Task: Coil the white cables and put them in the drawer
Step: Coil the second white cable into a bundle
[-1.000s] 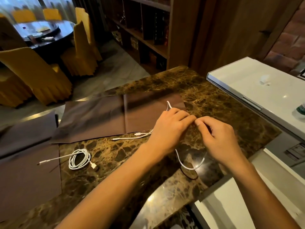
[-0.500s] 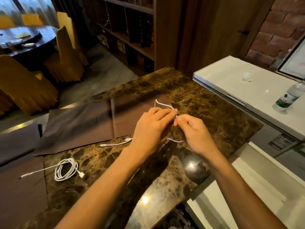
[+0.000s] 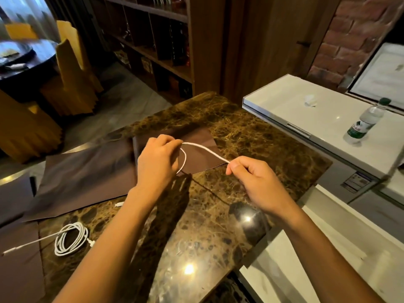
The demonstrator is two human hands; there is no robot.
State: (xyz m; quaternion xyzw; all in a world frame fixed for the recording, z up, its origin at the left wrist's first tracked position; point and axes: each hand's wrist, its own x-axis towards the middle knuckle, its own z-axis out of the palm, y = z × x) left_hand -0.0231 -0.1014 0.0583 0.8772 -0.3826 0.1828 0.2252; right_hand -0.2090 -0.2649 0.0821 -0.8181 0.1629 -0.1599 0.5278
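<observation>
Holds the white cable in both hands above the marble counter, left hand curled round a small loop, right hand pinching the taut run slanting up and leftward from its grip, so probably carries the next turn leftward.

The white cable disappears behind the left hand (grip unseen).

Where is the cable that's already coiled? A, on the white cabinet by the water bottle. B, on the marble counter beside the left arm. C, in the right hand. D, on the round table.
B: the coiled cable lies on the marble counter at its near left; the right hand pinches a different, uncoiled cable.
</observation>
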